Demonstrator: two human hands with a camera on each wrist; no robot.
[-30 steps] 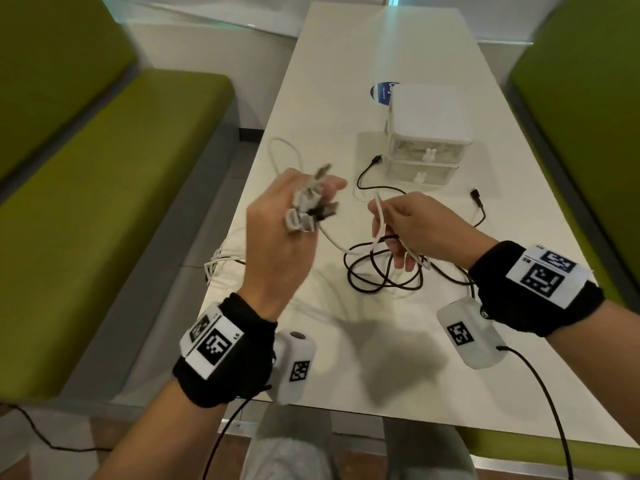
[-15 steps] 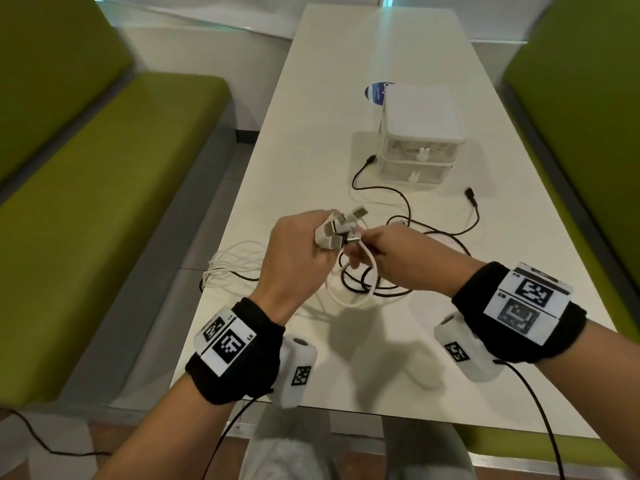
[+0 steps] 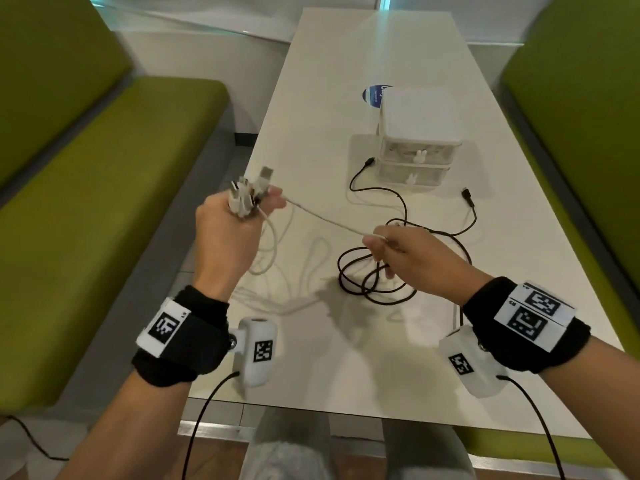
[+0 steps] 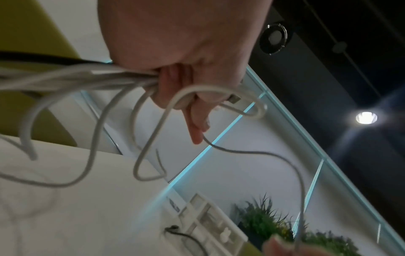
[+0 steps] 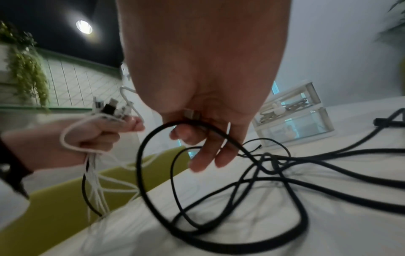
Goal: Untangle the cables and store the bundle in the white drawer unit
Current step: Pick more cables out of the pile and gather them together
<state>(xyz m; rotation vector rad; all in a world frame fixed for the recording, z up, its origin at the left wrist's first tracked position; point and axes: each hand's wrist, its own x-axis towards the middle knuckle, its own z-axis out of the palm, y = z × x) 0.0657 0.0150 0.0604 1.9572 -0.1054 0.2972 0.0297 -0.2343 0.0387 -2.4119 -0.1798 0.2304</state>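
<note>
My left hand [image 3: 239, 220] is raised over the table's left side and grips a bunch of cable plugs [image 3: 247, 194], white ones and a dark one, their white cables [image 3: 266, 244] hanging down in loops. A single white cable [image 3: 325, 218] runs taut from that fist to my right hand [image 3: 388, 249], which pinches it between thumb and fingers. Under the right hand a black cable [image 3: 377, 285] lies coiled on the table [image 3: 339, 81]. In the right wrist view a plug end [image 5: 190, 114] sits in the pinch. The white drawer unit [image 3: 417, 133] stands behind, both drawers closed.
Green benches [image 3: 104, 202] flank the white table on both sides. A blue round sticker [image 3: 374, 95] lies behind the drawer unit. Black cable ends [image 3: 467, 195] trail near the drawers. Loose white cable loops [image 3: 277, 299] lie by the table's left edge.
My hands were together half a second ago; they have since moved apart, the left up and leftward, the right rightward, drawing one white cable taut between them.
</note>
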